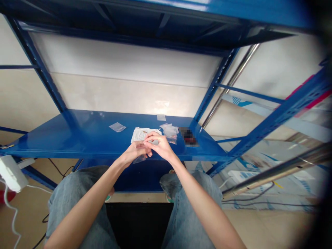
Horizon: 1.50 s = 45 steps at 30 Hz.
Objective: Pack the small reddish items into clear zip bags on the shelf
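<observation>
My left hand (136, 151) is closed over the front edge of the blue shelf, with a small clear plastic bag (139, 159) hanging below its fingers. Bent over it from the right, my right hand (159, 145) has its fingertips pinched together at the left hand's fingers. Whatever lies in that pinch is too small to make out. Just behind both hands sits a crumpled white sheet or pouch (137, 134) with small bits on it, partly covered by my fingers. To the right is a pile of clear plastic bags (169, 130), some with reddish contents.
One flat clear bag (117, 127) lies on the blue shelf (85, 133) to the left, another pale bag (161, 117) at the back. A blurred-out dark object (188, 136) rests at the right. The upper shelf (145, 20) overhangs, and a white power adapter (11, 173) is at lower left.
</observation>
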Tool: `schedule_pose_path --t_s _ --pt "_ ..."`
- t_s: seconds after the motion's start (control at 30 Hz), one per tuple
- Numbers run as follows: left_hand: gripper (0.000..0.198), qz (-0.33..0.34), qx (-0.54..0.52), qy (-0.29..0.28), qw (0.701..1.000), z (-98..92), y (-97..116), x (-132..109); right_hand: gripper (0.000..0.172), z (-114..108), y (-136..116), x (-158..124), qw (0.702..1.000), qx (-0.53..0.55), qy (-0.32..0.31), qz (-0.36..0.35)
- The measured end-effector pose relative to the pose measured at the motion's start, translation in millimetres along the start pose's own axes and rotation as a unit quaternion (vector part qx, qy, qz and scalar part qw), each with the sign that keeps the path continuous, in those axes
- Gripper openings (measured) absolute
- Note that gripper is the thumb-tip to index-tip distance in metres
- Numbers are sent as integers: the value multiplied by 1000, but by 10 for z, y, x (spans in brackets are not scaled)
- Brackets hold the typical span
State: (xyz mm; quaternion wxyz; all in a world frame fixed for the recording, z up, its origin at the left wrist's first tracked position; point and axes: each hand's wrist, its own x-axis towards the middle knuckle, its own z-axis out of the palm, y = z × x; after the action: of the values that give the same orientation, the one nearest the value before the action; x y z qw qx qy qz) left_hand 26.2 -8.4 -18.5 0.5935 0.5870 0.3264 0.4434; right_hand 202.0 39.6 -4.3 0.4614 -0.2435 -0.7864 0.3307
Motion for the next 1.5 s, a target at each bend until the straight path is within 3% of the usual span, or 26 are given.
schedule_pose_path --t_s 0.1,0.2,0.33,0.43,0.6,0.83,1.07,1.27,1.5 --pt "33 1 -55 10 998 -24 -20 0 17 -136 275 118 995 -65 71 19" --pt "35 1 -104 24 994 -58 -29 4 15 -278 557 268 971 -206 113 41" --pt "35 -1 -122 29 992 -87 -21 7 16 -306 751 371 911 -395 102 58" --pt "30 4 -116 24 993 -93 -22 6 14 -249 811 393 887 -454 75 50" --pt "31 -1 -131 29 991 -90 -42 7 12 -217 905 433 882 -468 44 28" --pt "33 -4 -141 30 990 -85 -40 9 9 -199 939 445 886 -460 46 24" --pt "35 0 -106 27 994 -116 -9 10 10 -240 992 478 906 -413 89 16" --pt "33 2 -86 36 996 -196 24 8 8 -241 995 462 908 -415 40 34" --pt "34 -4 -25 30 999 -148 -1 3 11 -233 999 526 893 -447 33 24"
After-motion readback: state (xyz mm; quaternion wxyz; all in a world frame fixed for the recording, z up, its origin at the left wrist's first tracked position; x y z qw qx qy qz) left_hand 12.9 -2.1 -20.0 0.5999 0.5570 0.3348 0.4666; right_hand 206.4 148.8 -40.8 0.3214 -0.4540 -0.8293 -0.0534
